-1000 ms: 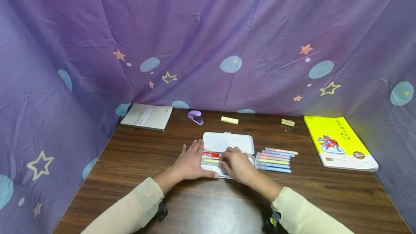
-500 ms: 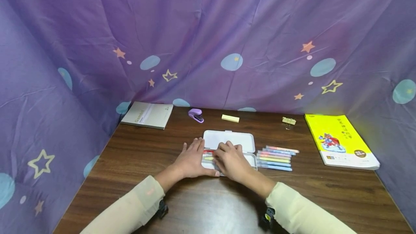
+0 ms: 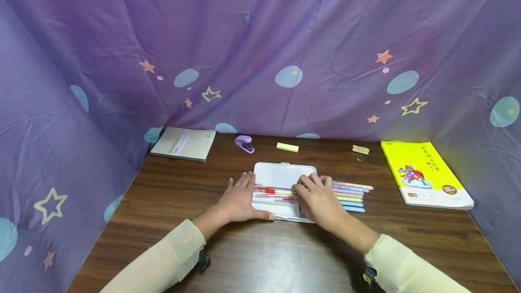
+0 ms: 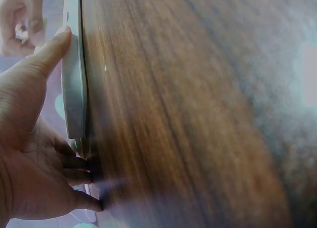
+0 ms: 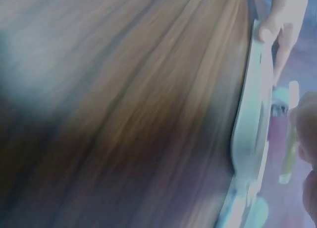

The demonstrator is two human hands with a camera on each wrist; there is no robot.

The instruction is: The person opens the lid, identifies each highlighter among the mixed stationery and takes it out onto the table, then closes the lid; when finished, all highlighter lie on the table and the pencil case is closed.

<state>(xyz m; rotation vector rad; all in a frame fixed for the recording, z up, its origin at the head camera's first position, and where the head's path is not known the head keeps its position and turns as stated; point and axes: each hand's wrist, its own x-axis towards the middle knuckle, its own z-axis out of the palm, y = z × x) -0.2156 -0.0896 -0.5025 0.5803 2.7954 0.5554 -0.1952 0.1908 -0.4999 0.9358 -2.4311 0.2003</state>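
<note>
An open white pencil case (image 3: 281, 174) lies mid-table, lid tipped back. My left hand (image 3: 239, 202) braces its left end, fingers straight, the thumb along the front edge; in the left wrist view the thumb (image 4: 58, 45) presses the case's side wall. My right hand (image 3: 319, 203), over the case's right end, pinches a slim pen (image 5: 289, 161) with a yellowish body, seen above the rim in the right wrist view. Several red and clear pens (image 3: 268, 191) lie inside the case. A row of pastel pens (image 3: 352, 198) sits just right of it, partly behind my right hand.
Along the back are a grey notebook (image 3: 185, 144), a purple stapler (image 3: 244, 144), a pale yellow block (image 3: 287, 147) and a binder clip (image 3: 360, 150). A yellow book (image 3: 423, 173) lies at the right. A purple patterned cloth (image 3: 244, 49) hangs behind the table.
My right hand has gone left over the case, then back to the right with the yellowish pen, uncovering the red pens inside. The left hand stays at the case's end.
</note>
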